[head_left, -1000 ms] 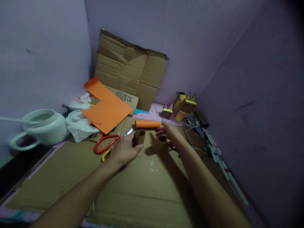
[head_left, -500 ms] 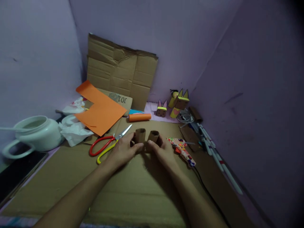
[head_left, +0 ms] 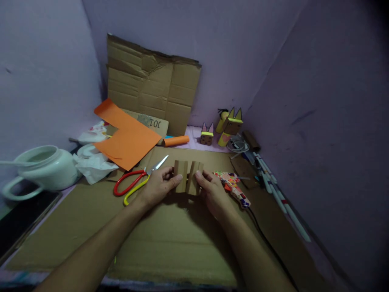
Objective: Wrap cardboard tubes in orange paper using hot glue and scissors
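Observation:
My left hand (head_left: 160, 183) is closed on a folded brown cardboard tube (head_left: 181, 167), thumb pressed on its near face. A second cardboard tube (head_left: 194, 168) of similar size is gripped in my right hand (head_left: 210, 187). Both tubes are held side by side above the cardboard sheet, with a narrow gap between them, their long creased sides facing me. Scissors with one red and one yellow handle (head_left: 129, 182) lie just left of my left hand. To the right of my right hand rests a flower-patterned glue gun (head_left: 234, 188) with a black cord.
A large cardboard sheet (head_left: 146, 247) covers the table. Orange paper (head_left: 130, 146), an orange roll (head_left: 176, 140) and small cardboard animal figures (head_left: 207, 138) lie at the back. A white pot (head_left: 45, 170) stands left; striped sticks (head_left: 279, 198) lie along the right wall.
Both tubes have tipped from upright, open ends showing, to their long sides facing me, and seem lifted slightly. The orange roll at the back has shifted a little and now slants.

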Demonstrator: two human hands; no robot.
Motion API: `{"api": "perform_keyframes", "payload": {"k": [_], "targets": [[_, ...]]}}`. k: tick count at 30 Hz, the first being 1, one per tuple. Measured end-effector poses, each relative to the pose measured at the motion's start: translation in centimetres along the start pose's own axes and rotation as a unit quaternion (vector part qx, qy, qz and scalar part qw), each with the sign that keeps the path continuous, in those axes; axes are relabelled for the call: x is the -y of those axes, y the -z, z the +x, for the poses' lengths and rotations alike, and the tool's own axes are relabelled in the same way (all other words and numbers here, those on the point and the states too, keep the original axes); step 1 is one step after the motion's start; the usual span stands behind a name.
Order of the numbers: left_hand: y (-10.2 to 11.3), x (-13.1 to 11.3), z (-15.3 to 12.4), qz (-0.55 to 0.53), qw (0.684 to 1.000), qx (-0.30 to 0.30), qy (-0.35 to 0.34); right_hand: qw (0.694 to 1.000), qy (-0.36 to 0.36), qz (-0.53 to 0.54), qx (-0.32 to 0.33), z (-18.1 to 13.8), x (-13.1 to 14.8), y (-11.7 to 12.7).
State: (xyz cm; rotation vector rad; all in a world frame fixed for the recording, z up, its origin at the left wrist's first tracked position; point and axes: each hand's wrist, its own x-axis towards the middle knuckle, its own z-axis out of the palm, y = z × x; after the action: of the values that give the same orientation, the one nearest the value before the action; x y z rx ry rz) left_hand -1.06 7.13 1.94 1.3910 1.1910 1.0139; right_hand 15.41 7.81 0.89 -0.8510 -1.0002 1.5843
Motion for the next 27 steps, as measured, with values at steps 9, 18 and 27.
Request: {"api": "perform_keyframes", "payload": {"k": [9,18,27], "targets": [[0.0,-0.4,-0.3,0.002,0.999,-0.002,0.035,0.999,-0.032,0.037,0.019,-0.2,-0.1,-0.5],[-0.1,-0.4,-0.4,0.016,1.0,-0.004,0.024,0.999,-0.023,0.03,0.029,-0.4,-0.5,-0.5],[-0.1,0.1,-1.6,0.111,0.992,-0.019,-0.062,0.978,0.104,-0.17,0.062,-1.7,0.0,-0.1]]}}
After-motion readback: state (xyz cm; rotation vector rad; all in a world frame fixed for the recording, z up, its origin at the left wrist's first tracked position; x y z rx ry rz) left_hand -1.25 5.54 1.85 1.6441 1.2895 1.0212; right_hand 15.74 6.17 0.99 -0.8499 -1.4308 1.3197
